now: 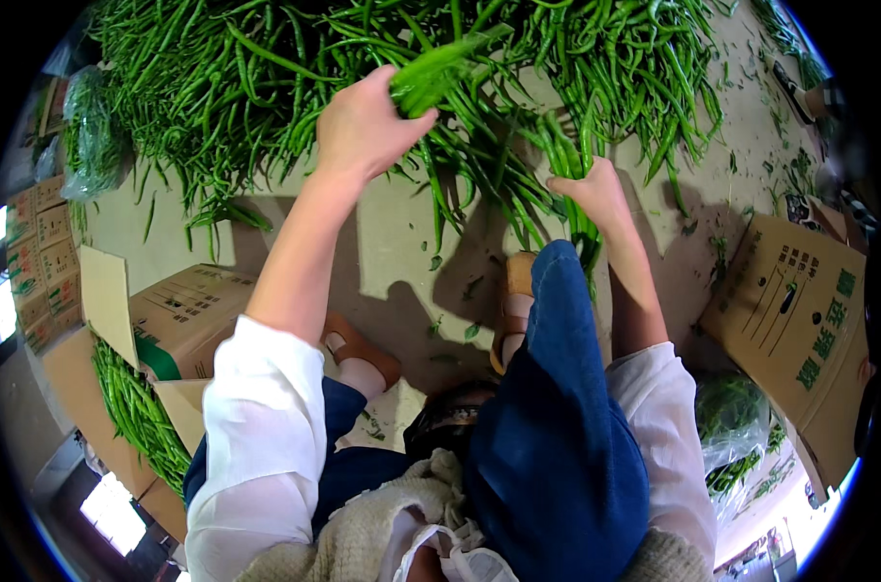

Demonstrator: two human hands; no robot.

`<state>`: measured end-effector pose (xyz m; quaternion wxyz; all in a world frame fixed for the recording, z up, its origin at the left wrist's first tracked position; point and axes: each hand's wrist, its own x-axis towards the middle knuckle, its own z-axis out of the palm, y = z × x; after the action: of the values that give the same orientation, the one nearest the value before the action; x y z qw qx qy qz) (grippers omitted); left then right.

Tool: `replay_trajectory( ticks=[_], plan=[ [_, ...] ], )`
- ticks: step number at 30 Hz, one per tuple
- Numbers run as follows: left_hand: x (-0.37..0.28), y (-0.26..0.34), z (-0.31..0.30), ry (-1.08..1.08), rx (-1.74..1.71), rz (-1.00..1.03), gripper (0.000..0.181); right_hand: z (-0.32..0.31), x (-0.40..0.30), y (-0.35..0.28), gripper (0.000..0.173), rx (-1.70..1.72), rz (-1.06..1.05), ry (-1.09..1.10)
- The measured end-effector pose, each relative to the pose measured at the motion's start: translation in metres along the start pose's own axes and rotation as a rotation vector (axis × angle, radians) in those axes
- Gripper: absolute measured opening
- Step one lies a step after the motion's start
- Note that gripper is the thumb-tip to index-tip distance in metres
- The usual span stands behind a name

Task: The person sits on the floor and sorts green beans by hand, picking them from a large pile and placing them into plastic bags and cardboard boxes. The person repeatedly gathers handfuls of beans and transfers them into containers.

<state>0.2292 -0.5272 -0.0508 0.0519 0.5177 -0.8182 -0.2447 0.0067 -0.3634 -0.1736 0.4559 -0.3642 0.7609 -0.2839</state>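
Observation:
A large pile of long green chili peppers (215, 94) spreads over the floor in front of me. My left hand (371, 127) grips a bunch of green peppers (429, 80), blurred by motion, above the pile's near edge. To the right, my right hand (593, 189) is closed around another bunch of peppers (571, 160), whose lower ends hang beside my raised knee. Between the two hands, loose peppers (484, 160) fan out over the floor.
An open cardboard box (193, 305) with peppers stands at left, near stacked cartons (47, 247) and a plastic bag of peppers (91, 138). Another cardboard box (789, 313) and a bag (735, 422) are at right. Another person's foot (796, 94) shows at upper right. Leaves litter the floor.

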Motion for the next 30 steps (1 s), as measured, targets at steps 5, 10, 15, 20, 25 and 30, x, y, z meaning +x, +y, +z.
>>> replay_trajectory(
  ticks=[5, 10, 15, 20, 25, 30],
  plan=[
    [-0.03, -0.111, 0.033, 0.074, -0.123, -0.154, 0.037, 0.071, 0.013, -0.047, 0.041, -0.356, -0.055, 0.125],
    [-0.084, -0.116, 0.11, -0.001, -0.735, -0.702, 0.018, 0.092, 0.029, -0.017, 0.041, -0.406, -0.07, 0.05],
    [-0.1, -0.108, 0.137, 0.122, -0.879, -0.714, 0.019, 0.025, 0.022, 0.002, 0.036, 0.242, -0.082, -0.083],
    [-0.046, -0.086, 0.167, 0.314, -0.661, -0.568, 0.024, 0.027, 0.054, 0.005, 0.043, 0.139, 0.188, -0.013],
    [-0.036, -0.095, 0.181, 0.29, -0.596, -0.559, 0.026, 0.085, 0.066, -0.017, 0.065, -0.36, 0.13, 0.165],
    [-0.084, -0.081, 0.155, -0.007, -1.191, -0.84, 0.02, 0.044, 0.074, 0.01, 0.048, 0.107, 0.089, 0.057]
  ],
)
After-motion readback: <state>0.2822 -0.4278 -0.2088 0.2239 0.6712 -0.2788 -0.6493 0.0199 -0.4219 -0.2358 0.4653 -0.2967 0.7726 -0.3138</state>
